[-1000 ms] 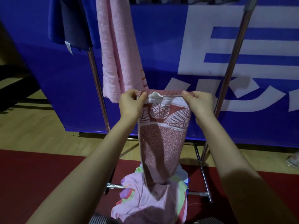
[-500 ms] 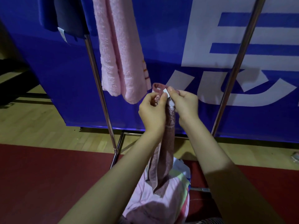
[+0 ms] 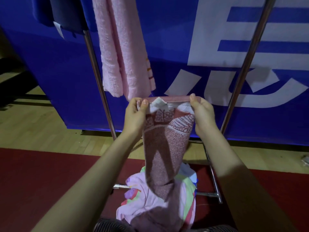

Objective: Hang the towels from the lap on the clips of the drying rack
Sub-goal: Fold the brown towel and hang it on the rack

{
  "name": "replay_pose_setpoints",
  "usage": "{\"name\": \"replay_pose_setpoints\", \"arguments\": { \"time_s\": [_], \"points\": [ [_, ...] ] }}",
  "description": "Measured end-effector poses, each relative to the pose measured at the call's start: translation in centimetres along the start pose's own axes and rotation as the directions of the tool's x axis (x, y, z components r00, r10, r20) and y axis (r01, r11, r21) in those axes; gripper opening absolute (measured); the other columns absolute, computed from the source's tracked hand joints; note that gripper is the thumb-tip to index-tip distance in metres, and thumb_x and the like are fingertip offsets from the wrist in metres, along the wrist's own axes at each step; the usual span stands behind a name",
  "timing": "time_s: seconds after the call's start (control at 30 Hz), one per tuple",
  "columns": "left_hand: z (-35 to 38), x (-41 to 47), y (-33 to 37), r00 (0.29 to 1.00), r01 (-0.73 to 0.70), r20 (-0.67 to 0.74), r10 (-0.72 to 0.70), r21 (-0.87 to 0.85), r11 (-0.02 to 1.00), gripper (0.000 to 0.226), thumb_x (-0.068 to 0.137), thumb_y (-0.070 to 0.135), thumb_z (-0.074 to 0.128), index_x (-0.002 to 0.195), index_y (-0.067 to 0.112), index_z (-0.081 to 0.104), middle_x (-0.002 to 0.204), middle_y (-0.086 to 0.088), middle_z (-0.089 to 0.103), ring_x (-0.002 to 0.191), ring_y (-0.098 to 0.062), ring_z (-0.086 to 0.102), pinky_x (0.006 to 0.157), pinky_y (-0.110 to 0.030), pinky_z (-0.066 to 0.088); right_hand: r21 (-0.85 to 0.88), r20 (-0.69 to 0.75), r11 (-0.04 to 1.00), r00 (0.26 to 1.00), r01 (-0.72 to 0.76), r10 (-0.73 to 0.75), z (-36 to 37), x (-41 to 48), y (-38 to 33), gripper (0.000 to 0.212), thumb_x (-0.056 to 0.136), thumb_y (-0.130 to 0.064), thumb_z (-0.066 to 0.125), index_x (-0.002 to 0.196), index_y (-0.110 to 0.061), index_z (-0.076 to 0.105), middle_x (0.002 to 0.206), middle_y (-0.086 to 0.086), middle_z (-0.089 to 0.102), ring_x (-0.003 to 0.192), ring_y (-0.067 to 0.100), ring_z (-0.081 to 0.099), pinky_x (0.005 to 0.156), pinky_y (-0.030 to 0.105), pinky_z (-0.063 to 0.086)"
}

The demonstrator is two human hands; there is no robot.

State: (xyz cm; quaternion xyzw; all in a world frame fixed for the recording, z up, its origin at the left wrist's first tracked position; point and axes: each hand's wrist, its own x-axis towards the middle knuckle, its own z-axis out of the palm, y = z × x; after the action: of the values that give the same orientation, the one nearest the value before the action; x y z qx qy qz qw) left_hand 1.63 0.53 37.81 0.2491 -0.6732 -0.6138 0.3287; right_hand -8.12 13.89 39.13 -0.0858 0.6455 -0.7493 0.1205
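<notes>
Two hands hold one towel by its top hem, and the move ahead turns on how that hem lies against the rack above it. Nearest, on the lap, rests a heap of pale printed towels (image 3: 155, 203), and the tail of the dusty-rose towel (image 3: 167, 148) trails down onto it. Further out, the left hand (image 3: 134, 114) is closed in a pinch on the left corner and the right hand (image 3: 203, 113) is closed in a pinch on the right corner, so the hem runs level from side to side while the towel's long axis drops straight down toward the lap. A white care label (image 3: 158, 103) sticks up at the hem nearer the left hand. Both hands sit at about the same reach. Beyond them stands the drying rack, its left upright (image 3: 98, 77) and right upright (image 3: 245, 64) rising on either side of the hands. A pink towel (image 3: 122, 51) already hangs just up and left of the left hand, close to touching the held hem, and a dark blue cloth (image 3: 66, 14) hangs further left. No clips are in frame, so they must lie above; the open room, as I judge it, is up and to the right, between the pink towel and the right upright.
</notes>
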Motion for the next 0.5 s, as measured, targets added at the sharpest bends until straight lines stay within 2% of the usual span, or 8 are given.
{"name": "replay_pose_setpoints", "arguments": {
  "time_s": [0.13, 0.23, 0.33, 0.4, 0.5],
  "points": [
    [0.6, -0.4, -0.8, 0.982, 0.049, -0.186, -0.043, 0.031, 0.998, 0.024, 0.094, 0.019, 0.050, 0.071, 0.017, 0.043, 0.073, 0.002, 0.049, 0.069, -0.013, 0.046, 0.061, -0.028, 0.037, -0.042, -0.052, 0.991, 0.991, -0.126, 0.123, 1.1, -0.1, 1.2, 0.029, 0.094, -0.021, 0.054, 0.067, -0.010, 0.050, 0.070, 0.007, 0.055, 0.064, 0.019, 0.053, 0.062, 0.029, 0.043],
    [1.6, -1.4, -1.0, 0.935, 0.127, -0.343, -0.086, 0.097, 0.987, 0.014, 0.095, 0.023, 0.049, 0.085, 0.012, 0.049, 0.082, 0.001, 0.052, 0.075, -0.014, 0.048, 0.061, -0.022, 0.029, -0.050, -0.158, 0.972, 0.963, -0.230, 0.220, 1.9, 0.1, 2.1, 0.031, 0.091, -0.022, 0.057, 0.064, -0.010, 0.047, 0.074, 0.007, 0.055, 0.079, 0.025, 0.056, 0.073, 0.037, 0.045],
    [3.1, -3.1, -0.8, 0.887, 0.150, -0.452, -0.098, 0.081, 0.985, 0.017, 0.096, 0.026, 0.046, 0.095, 0.009, 0.050, 0.083, 0.002, 0.053, 0.071, -0.014, 0.047, 0.058, -0.020, 0.026, -0.040, -0.239, 0.962, 0.937, -0.270, 0.253, 2.8, -0.1, 2.3, 0.030, 0.091, -0.023, 0.056, 0.065, -0.013, 0.046, 0.090, 0.013, 0.059, 0.094, 0.033, 0.062, 0.087, 0.044, 0.050],
    [4.1, -4.0, -0.7, 0.859, 0.114, -0.506, -0.080, 0.036, 0.993, 0.016, 0.097, 0.025, 0.046, 0.094, 0.010, 0.048, 0.078, 0.003, 0.052, 0.066, -0.013, 0.047, 0.054, -0.019, 0.028, -0.046, -0.272, 0.965, 0.933, -0.259, 0.237, 3.4, -0.5, 2.2, 0.032, 0.093, -0.023, 0.052, 0.065, -0.011, 0.043, 0.090, 0.012, 0.056, 0.089, 0.028, 0.057, 0.083, 0.039, 0.048],
    [5.6, -5.3, -0.6, 0.854, 0.054, -0.519, -0.045, 0.003, 0.999, 0.012, 0.097, 0.024, 0.045, 0.092, 0.014, 0.043, 0.069, 0.011, 0.049, 0.059, 0.001, 0.045, 0.050, -0.012, 0.034, -0.076, -0.267, 0.981, 0.951, -0.179, 0.153, 4.3, -1.5, 2.2, 0.030, 0.096, -0.024, 0.048, 0.069, -0.012, 0.044, 0.079, 0.007, 0.052, 0.080, 0.023, 0.048, 0.073, 0.031, 0.040]
  ]
}}
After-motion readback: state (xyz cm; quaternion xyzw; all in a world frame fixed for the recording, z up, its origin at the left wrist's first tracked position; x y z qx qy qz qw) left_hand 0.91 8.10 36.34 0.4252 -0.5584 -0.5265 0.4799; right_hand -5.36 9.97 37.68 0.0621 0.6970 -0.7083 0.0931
